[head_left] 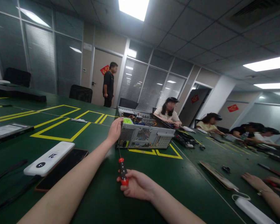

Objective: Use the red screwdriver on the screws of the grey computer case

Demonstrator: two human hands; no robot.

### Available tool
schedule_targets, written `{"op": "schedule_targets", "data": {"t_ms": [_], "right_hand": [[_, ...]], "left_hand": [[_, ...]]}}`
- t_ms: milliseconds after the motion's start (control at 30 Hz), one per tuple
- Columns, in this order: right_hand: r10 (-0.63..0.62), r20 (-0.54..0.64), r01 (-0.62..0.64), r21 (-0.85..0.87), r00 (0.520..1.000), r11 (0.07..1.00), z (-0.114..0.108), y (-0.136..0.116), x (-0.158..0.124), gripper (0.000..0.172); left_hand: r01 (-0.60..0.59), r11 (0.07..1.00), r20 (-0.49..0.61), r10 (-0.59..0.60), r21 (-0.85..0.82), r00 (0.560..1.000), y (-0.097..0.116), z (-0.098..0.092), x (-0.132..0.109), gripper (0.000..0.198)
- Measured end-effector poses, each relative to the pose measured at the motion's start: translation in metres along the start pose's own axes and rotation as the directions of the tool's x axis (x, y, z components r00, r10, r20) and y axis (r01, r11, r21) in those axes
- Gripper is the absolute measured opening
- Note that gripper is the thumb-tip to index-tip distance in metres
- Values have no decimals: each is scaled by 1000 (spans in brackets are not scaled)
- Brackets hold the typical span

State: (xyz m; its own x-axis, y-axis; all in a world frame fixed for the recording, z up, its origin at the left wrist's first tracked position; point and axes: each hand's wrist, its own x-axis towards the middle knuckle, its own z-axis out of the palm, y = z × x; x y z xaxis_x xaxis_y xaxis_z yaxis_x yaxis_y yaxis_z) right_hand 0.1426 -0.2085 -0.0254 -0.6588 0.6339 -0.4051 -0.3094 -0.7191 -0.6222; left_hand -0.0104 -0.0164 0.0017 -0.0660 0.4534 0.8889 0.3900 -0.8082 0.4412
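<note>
A grey metal computer case (151, 132) lies on its side on the green table, its back panel with vent holes and ports facing me. Inside its open top show coloured cables and a power supply (128, 121) with a bright green label. My left hand (115, 130) grips the case's left corner by the power supply, fingers bent over the edge. In my right hand (138, 186) is a screwdriver (123, 171) with a red and black handle. Its shaft points up at the lower left corner of the back panel; whether the tip sits in a screw is too small to tell.
Left of me lie a white power bank (50, 158), a dark phone (63, 169) and a hard drive (10, 130). Yellow tape (52, 137) marks the table. At right are a co-worker's hands (255, 183) and another phone (218, 175). Several people sit or stand beyond.
</note>
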Motion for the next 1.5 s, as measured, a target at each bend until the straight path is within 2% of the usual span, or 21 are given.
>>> {"op": "schedule_targets", "data": {"t_ms": [133,267,367,533,700,867,1000,1100,1200,1333,1500], "right_hand": [[-54,28,56,-72,998,996,2,3,2,39],[-141,-11,139,-114,990,984,2,6,2,42],[-169,-92,160,-98,981,982,1,5,3,35],[-145,-183,134,-73,972,988,2,5,3,23],[-116,-130,113,-31,985,993,2,2,0,21],[-9,-16,10,50,1000,999,4,-1,-2,28],[-67,15,67,-58,998,996,7,2,-1,39],[-121,-25,117,-115,992,986,6,5,1,46],[-140,-107,131,-91,984,987,4,5,3,33],[-95,-222,92,-26,970,995,6,3,2,16],[-72,-200,65,-39,977,997,13,-1,-4,6]], "left_hand": [[-3,1000,-2,3,-1,1000,0,0,0,38],[-17,1000,-8,17,-6,1000,0,0,0,38],[-14,1000,-8,14,-6,1000,0,0,0,37],[-8,1000,-6,8,-6,1000,-1,1,0,38],[-4,1000,-9,4,1,1000,-1,1,0,38],[-7,1000,-6,7,-4,1000,0,0,0,38],[3,1000,-5,-3,-6,1000,0,0,0,38],[-2,1000,0,2,-8,1000,0,0,0,39],[-10,1000,4,10,0,1000,-1,0,0,39],[-11,1000,-2,12,3,1000,-1,0,0,39],[-17,1000,1,17,6,1000,-2,0,0,39]]}}
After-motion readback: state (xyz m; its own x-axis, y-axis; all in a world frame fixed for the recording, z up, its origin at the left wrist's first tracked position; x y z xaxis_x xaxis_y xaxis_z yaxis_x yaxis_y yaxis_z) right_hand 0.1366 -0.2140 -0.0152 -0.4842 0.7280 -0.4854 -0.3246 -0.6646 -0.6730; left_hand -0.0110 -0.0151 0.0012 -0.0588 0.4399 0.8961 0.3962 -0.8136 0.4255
